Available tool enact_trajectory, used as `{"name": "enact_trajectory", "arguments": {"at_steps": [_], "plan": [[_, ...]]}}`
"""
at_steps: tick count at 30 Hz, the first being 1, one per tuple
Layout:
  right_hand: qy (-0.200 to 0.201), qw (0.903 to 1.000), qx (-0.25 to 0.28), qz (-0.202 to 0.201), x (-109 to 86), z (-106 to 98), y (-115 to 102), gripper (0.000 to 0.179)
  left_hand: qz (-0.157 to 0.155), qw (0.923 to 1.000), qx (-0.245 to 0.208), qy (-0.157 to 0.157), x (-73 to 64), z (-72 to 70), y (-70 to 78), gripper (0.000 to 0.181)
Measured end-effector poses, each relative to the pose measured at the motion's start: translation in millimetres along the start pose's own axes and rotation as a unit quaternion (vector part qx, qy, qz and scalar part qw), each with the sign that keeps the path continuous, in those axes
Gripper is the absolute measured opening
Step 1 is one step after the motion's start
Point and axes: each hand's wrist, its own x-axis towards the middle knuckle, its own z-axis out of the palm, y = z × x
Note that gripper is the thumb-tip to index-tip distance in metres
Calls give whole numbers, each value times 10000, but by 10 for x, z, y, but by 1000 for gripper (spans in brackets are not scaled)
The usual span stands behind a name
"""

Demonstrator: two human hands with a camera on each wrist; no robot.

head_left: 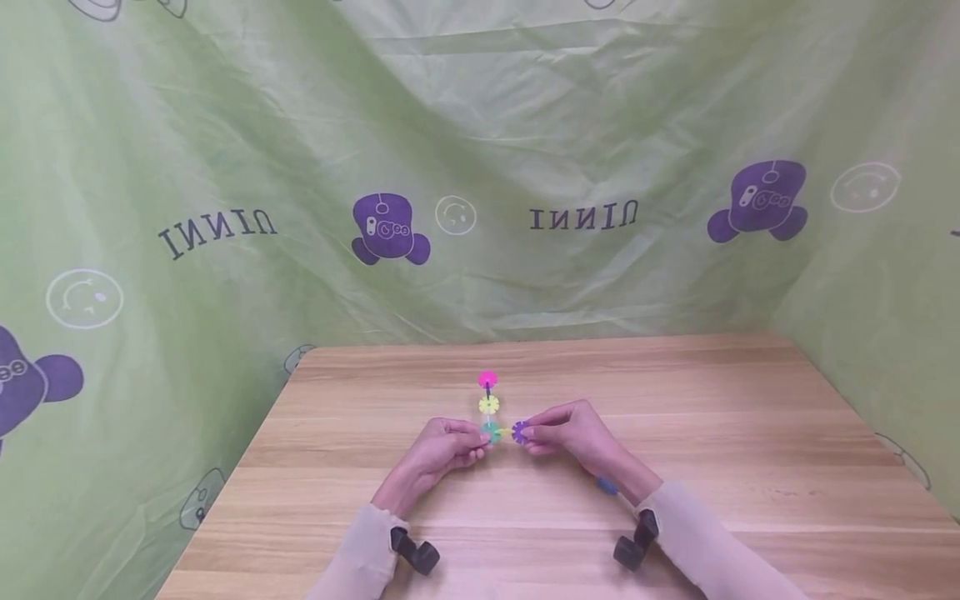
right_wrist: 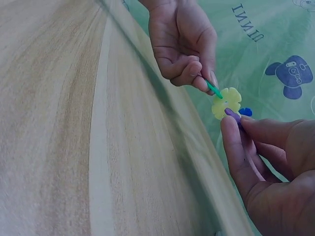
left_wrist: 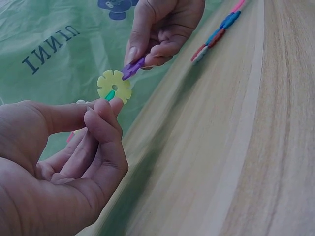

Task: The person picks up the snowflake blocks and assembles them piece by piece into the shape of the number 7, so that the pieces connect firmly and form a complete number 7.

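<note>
My left hand pinches a green snowflake disc between thumb and fingers. My right hand pinches a purple snowflake disc. Between the two, a yellow notched disc is slotted into the green one; the purple disc's edge meets its rim. From the green disc a joined row runs toward the far side, with another yellow disc, a dark blue piece and a pink disc at its end. The fingers partly cover the held discs.
A joined strip of blue, red, white and pink pieces lies on the wooden table, partly behind my right forearm in the head view. A green printed curtain hangs beyond the table's far edge. Both wrists wear black camera mounts.
</note>
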Motion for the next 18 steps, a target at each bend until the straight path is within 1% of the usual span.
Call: {"name": "enact_trajectory", "arguments": {"at_steps": [18], "plan": [[-8, 9996, 204, 211, -2, 17, 34, 31, -65, 10000, -44, 25, -14, 28, -12, 11]]}}
